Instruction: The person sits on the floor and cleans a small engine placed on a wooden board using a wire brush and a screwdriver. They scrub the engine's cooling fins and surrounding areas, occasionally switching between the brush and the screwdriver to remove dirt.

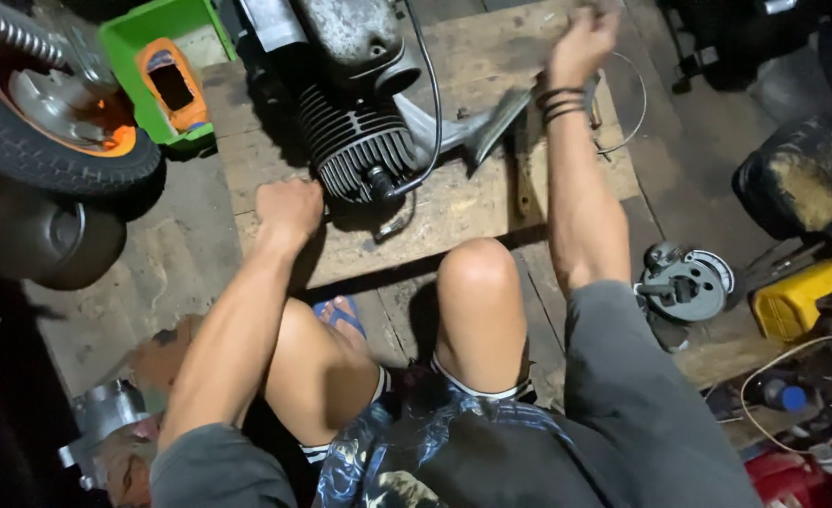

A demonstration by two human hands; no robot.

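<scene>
Two hands: left (289, 212), right (581, 42) | one finned engine (355, 150) | one tyre (49, 155)

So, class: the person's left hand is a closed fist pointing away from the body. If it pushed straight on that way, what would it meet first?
Most likely the finned engine cylinder. The left hand sits right beside its lower left edge on the wooden board, though whether they already touch is unclear from this view.

Green bin (132, 36), tyre (21, 150), yellow container (797, 299)
</scene>
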